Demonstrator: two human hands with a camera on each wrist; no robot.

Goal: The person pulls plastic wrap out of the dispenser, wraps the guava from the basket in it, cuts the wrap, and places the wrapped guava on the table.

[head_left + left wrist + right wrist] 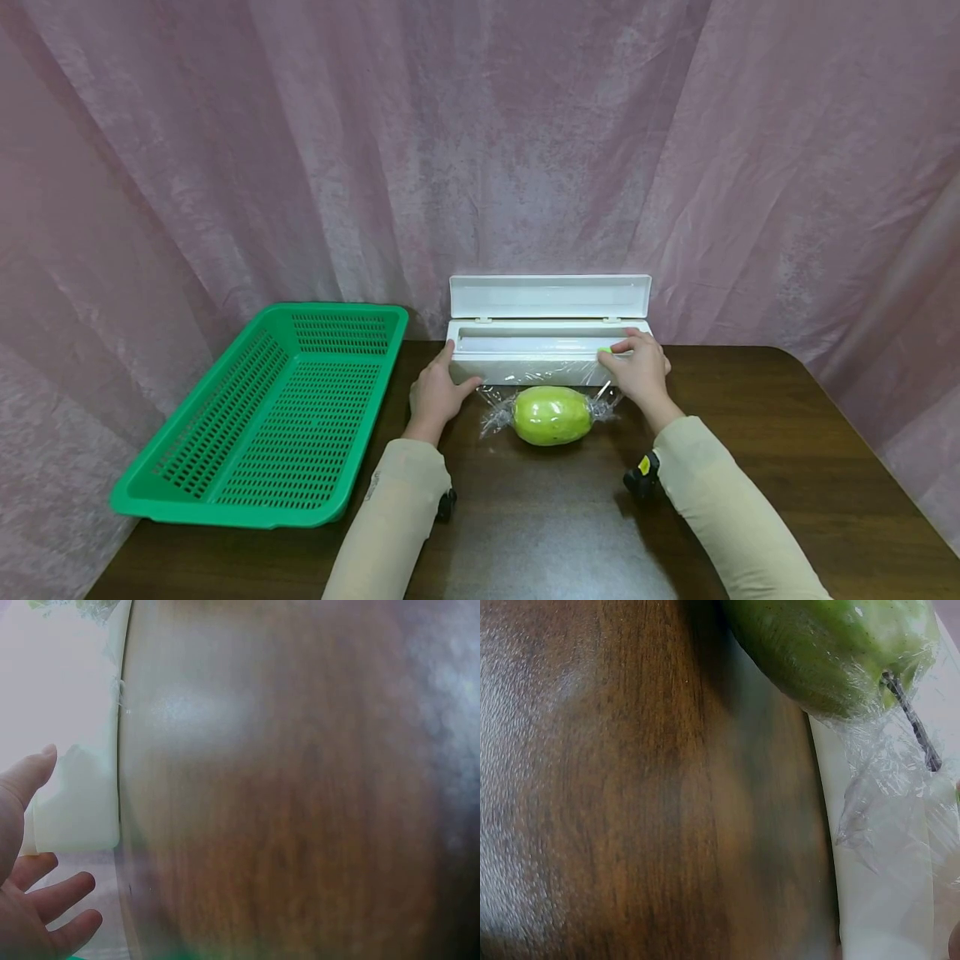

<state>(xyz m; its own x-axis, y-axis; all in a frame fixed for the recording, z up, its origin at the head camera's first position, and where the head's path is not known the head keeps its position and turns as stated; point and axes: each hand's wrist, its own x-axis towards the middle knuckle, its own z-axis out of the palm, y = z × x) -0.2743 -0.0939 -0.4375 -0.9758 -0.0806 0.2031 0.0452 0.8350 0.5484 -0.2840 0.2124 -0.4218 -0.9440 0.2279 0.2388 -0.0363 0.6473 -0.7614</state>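
A white cling film box [525, 371] with its lid [551, 297] raised lies across the table's far side. My left hand [435, 393] rests against the box's left end, fingers spread, the thumb [30, 772] near its front face. With thumb and index finger, my right hand [639, 371] pinches a small bright-green slide cutter [604, 350] at the box's front edge, toward its right end. Before the box lies a speckled green fruit [552, 415], wrapped in clear cling film [874, 780], which runs up to the box. The right wrist view shows its dark stem [911, 720].
On the left stands a green perforated plastic basket [352, 400], its right rim close to my left forearm. The brown wooden table [540, 517] ends at a rounded far right corner. Pink curtains [480, 150] hang right behind the box.
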